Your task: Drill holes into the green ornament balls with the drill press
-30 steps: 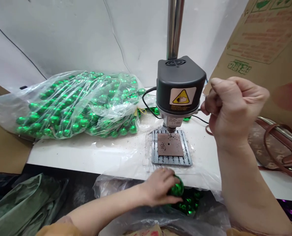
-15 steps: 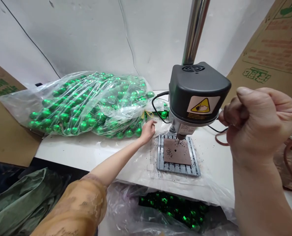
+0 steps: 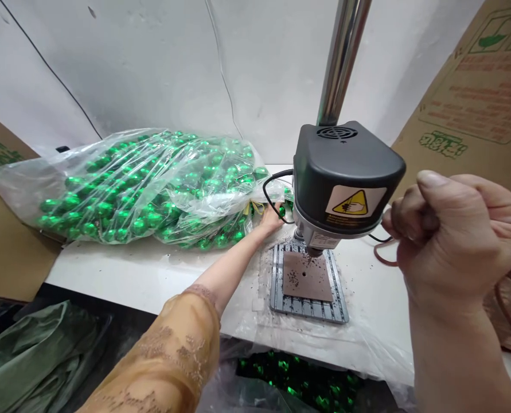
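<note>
Head view: left hand (image 3: 270,220) outstretched, right hand (image 3: 453,232) clenched.

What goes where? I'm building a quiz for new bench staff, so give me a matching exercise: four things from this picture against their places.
Things
1. left hand
2. right hand
3. brown plate
4. clear bag of green baubles

Places
A. lying on the white table, left of the drill head
B. clenched just right of the drill head
C. on the grey slotted base under the drill head
D. reaching to loose baubles at the bag's mouth

Pairs: 1-D, 2-B, 3-C, 4-A
</note>
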A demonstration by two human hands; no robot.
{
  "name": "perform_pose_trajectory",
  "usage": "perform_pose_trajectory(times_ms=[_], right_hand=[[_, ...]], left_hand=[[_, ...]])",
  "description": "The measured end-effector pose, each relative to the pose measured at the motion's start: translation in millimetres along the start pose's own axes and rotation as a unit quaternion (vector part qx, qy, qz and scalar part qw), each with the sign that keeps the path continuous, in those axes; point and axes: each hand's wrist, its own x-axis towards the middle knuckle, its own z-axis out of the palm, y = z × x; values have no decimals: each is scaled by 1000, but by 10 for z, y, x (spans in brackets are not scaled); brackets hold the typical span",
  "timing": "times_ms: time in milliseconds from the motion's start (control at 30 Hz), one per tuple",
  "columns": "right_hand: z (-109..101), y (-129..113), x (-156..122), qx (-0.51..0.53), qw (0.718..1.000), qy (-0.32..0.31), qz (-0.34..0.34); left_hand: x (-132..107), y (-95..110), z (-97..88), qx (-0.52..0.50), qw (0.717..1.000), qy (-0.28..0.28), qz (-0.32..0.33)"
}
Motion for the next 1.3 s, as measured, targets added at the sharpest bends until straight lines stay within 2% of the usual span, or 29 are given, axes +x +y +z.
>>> perform_pose_trajectory(times_ms=[100,167,233,300,400,467,533,600,700,800,867,1033,1300], right_hand=[[-8,13,0,3,1000,3,3],[-12,18,0,5,1000,2,9],[-15,21,0,7,1000,2,13],[-15,23,-2,5,1000,2,14],[-15,30,-6,7,1000,5,8],[-14,36,-9,11,1000,8,6],[-16,41,-11,16,1000,9,8],[-20,44,-10,16,1000,6,14],[-30,55,-3,23,1000,-4,10],[-40,73,3,42,999,-15,-2],[-44,83,3,45,999,-20,-9],[-43,91,-13,30,999,-23,-25],[-46,110,-8,9,999,-22,-34]], left_hand=[[-186,2,-209,-25,997,30,-69],[-384,24,-379,-38,995,25,-90],[-631,66,-548,-115,985,1,-128],[-899,130,-686,-252,950,-43,-181],[-1255,262,-762,-412,875,-96,-235],[-1423,357,-722,-461,848,-99,-243],[-1525,439,-638,-481,838,-94,-242],[-1570,498,-543,-469,843,-87,-247],[-1577,539,-409,-407,878,-59,-245],[-1575,543,-287,-325,925,-28,-196],[-1582,536,-213,-292,943,-25,-159],[-1595,520,-85,-268,956,-42,-112],[-1619,528,-13,-210,973,-49,-80]])
